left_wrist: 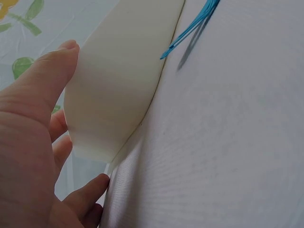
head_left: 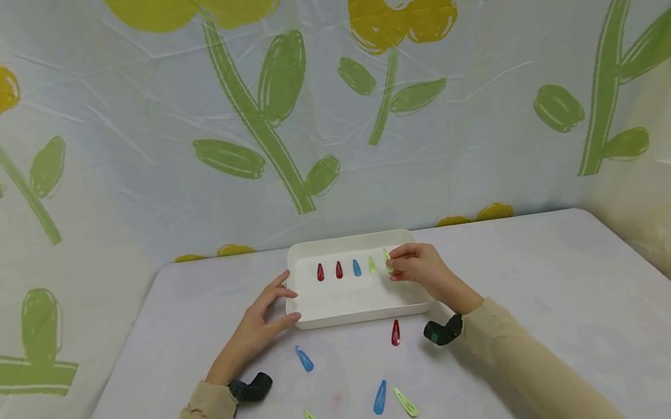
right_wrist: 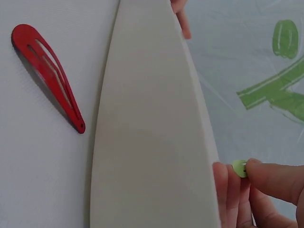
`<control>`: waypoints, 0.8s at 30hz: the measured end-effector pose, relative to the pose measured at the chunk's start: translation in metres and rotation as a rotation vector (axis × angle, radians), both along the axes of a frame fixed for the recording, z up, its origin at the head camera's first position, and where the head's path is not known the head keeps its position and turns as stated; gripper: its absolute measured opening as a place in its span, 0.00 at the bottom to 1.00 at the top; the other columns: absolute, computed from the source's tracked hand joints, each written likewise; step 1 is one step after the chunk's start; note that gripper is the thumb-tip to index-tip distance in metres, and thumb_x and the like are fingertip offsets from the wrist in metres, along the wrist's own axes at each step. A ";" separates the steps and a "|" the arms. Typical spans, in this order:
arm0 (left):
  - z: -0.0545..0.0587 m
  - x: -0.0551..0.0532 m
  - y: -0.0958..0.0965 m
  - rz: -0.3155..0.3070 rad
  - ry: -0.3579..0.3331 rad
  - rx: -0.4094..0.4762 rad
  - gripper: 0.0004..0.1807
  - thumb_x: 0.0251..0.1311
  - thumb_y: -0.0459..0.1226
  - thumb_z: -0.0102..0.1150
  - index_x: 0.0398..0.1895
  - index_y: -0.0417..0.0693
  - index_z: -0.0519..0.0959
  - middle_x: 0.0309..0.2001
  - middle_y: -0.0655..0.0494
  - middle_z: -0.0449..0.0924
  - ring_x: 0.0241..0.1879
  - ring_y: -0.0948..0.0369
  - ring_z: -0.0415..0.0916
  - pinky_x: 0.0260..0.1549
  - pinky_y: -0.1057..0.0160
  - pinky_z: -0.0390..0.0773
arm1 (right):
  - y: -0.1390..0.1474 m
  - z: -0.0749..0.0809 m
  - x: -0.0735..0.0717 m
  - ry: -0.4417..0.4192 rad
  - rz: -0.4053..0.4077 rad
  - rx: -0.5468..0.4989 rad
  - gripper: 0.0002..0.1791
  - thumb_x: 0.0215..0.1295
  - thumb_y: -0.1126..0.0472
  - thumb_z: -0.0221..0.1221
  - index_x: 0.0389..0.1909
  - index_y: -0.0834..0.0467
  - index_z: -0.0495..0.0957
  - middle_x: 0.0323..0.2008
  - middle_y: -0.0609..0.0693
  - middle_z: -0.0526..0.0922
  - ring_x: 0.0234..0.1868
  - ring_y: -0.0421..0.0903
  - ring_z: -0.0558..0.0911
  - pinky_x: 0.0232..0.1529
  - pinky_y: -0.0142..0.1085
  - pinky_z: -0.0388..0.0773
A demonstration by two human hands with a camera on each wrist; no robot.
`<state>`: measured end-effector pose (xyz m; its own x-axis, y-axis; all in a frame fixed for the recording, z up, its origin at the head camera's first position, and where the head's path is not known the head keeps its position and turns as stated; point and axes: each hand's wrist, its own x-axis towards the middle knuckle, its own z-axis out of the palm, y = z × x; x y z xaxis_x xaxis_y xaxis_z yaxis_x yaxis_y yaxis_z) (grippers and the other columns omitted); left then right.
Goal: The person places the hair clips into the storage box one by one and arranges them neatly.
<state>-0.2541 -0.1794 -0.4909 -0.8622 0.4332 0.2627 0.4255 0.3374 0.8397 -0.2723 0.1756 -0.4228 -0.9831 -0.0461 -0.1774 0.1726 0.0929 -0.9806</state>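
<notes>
So, head view first: the white tray (head_left: 348, 301) sits on the pale table (head_left: 509, 256), and the right hand (head_left: 424, 268) has its grip narrowed to a pinch on a lime-green clip (head_left: 386, 253) around 2 o'clock of the tray's middle. That clip ends the row; can't tell if it touches the tray floor. Beside it lie another lime clip (head_left: 372, 264), a blue clip (head_left: 356, 267) and two dark red clips (head_left: 320, 272), slim teardrops with narrow ends at 12 o'clock. The left hand (head_left: 258, 324) is at the tray's 9 o'clock edge, grip pretty wide, fingers spread. Loose clips on the near side: one blue (head_left: 304, 358) at 7:30, one red (head_left: 395, 332) at 5, plus a blue and two limes farther down between 5:30 and 7.

Left wrist view: thumb at the tray's rim, a blue clip at 1 o'clock seen nearly edge-on.

Right wrist view: the pinched lime clip shows just its rounded end at 4 o'clock, partly covered by the thumb. Up at 10, the loose red one is glossy, slotted and tapered.
</notes>
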 end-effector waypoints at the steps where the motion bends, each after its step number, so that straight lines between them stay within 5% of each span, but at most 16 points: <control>1: 0.000 0.000 0.000 0.002 0.003 -0.002 0.20 0.63 0.43 0.67 0.56 0.52 0.76 0.77 0.63 0.52 0.77 0.56 0.43 0.72 0.42 0.47 | 0.000 0.001 -0.001 -0.019 -0.006 0.009 0.15 0.68 0.68 0.61 0.51 0.71 0.75 0.41 0.58 0.81 0.32 0.45 0.82 0.40 0.33 0.84; 7: 0.004 0.004 0.004 0.012 0.016 -0.006 0.20 0.63 0.38 0.66 0.56 0.45 0.75 0.77 0.55 0.52 0.77 0.50 0.43 0.71 0.39 0.47 | -0.002 0.011 -0.004 -0.081 -0.010 0.032 0.14 0.68 0.69 0.61 0.51 0.73 0.75 0.42 0.59 0.80 0.31 0.44 0.82 0.39 0.33 0.84; 16: 0.033 0.020 0.010 -0.007 -0.003 0.010 0.20 0.64 0.36 0.66 0.55 0.39 0.74 0.77 0.45 0.53 0.77 0.46 0.44 0.70 0.37 0.47 | 0.000 0.033 -0.011 -0.103 0.037 0.037 0.16 0.67 0.70 0.60 0.52 0.76 0.75 0.43 0.59 0.78 0.30 0.45 0.83 0.41 0.33 0.84; 24: 0.009 0.007 0.005 0.006 0.007 0.009 0.20 0.64 0.37 0.66 0.56 0.42 0.75 0.77 0.50 0.52 0.77 0.47 0.42 0.70 0.36 0.45 | -0.002 0.039 -0.029 -0.160 0.018 0.059 0.18 0.67 0.70 0.60 0.55 0.75 0.73 0.49 0.61 0.76 0.32 0.45 0.82 0.42 0.33 0.83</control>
<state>-0.2476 -0.1748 -0.4818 -0.8630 0.4252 0.2728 0.4293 0.3325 0.8397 -0.3009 0.1739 -0.3842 -0.9411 -0.0486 -0.3345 0.3239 0.1535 -0.9336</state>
